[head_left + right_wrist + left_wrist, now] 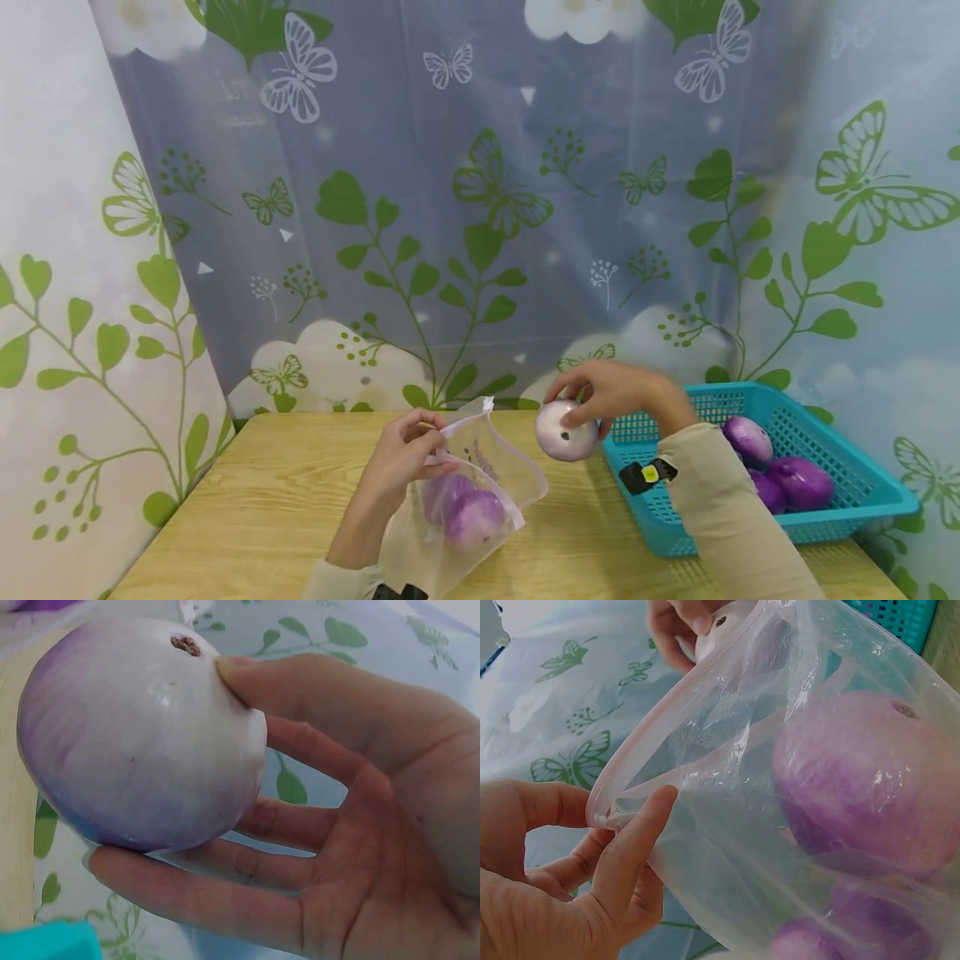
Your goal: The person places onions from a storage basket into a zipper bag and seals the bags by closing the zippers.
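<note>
My left hand point(408, 454) pinches one corner of the rim of a clear plastic zip bag point(513, 454). The bag's mouth gapes toward the right, and purple onions point(474, 517) lie inside it; the left wrist view shows them through the film point(870, 780). Between thumb and fingers, my right hand point(615, 396) holds a pale purple-white onion point(566, 432) above the table, just right of the bag's mouth and apart from it. Its brown root scar faces the camera in the right wrist view, where the thumb presses near the scar on this onion point(142, 742).
A turquoise mesh basket point(862, 508) stands at the right of the wooden table point(285, 483), with several purple onions point(802, 483) inside. My right forearm passes over its left side. Behind the table hangs a curtain point(420, 275) printed with leaves and butterflies.
</note>
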A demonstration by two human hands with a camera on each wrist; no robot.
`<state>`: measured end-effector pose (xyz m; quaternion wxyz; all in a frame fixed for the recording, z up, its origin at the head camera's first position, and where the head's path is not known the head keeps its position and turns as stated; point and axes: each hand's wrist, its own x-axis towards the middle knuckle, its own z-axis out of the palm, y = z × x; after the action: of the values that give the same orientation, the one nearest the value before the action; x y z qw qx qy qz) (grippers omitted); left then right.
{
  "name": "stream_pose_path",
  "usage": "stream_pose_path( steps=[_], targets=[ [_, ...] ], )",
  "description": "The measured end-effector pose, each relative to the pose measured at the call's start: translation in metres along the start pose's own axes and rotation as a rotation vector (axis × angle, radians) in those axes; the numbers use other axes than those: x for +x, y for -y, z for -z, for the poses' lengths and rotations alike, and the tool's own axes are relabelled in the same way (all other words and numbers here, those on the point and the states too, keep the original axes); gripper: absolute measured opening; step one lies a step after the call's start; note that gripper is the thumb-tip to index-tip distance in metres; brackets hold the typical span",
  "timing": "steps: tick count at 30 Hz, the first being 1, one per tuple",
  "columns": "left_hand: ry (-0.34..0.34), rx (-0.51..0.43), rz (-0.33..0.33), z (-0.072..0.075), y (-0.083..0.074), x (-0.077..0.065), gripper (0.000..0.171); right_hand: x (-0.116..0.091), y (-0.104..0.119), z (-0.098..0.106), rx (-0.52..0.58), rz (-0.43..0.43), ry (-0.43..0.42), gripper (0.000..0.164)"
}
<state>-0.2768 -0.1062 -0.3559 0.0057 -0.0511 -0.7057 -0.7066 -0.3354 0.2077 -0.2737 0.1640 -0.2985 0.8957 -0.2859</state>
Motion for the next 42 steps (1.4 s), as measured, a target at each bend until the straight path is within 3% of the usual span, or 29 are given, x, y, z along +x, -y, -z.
stream_pose_path(
  steps=[20, 42],
  targets=[
    [-0.001, 0.004, -0.018, 0.001, -0.001, -0.001, 0.012, 0.022, 0.045, -0.035, -0.045, 0.155, 0.068, 0.034],
    [0.006, -0.008, -0.009, 0.002, 0.000, 0.001, 0.010, 0.033, 0.047, -0.061, -0.054, 0.168, 0.058, 0.031]
  ],
)
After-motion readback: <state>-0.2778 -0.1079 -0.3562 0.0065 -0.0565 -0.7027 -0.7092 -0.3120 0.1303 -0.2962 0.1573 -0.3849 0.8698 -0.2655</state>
